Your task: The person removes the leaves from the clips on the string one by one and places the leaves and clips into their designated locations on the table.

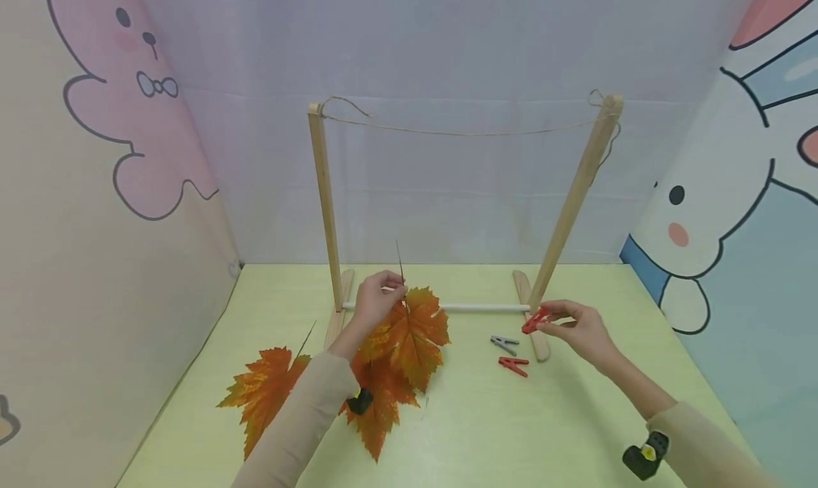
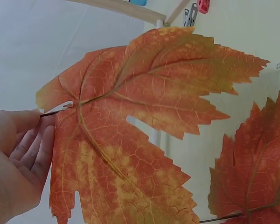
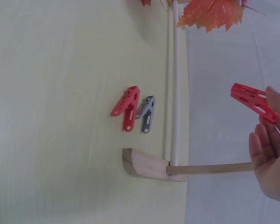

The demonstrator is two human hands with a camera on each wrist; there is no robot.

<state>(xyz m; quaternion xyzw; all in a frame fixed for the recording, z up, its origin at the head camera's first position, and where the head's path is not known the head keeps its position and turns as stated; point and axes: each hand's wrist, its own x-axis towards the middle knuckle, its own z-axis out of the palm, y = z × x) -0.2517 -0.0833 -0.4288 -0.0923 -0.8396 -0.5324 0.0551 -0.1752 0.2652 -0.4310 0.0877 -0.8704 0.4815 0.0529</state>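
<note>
My left hand [image 1: 378, 302] pinches the thin dark stem of an orange maple leaf [image 2: 116, 98], which hangs raised in front of the wooden frame's left side. In my right hand [image 1: 578, 332] a red clothespin [image 3: 252, 100] is held between thumb and fingers, beside the foot of the right post. Below it on the table lie a grey clothespin [image 1: 505, 344] and another red clothespin [image 1: 513, 365], side by side. A second maple leaf [image 1: 377, 403] lies under the raised one, partly covered. Farther left, a third leaf [image 1: 265, 388] is partly hidden by my left sleeve.
The frame has a left post [image 1: 327, 211], a right post [image 1: 578, 197] and a white crossbar [image 1: 486, 307] low between them. A thin twine [image 1: 460, 133] sags between the post tops, its loose ends dangling. Walls with cartoon animals enclose the yellow table [image 1: 460, 431].
</note>
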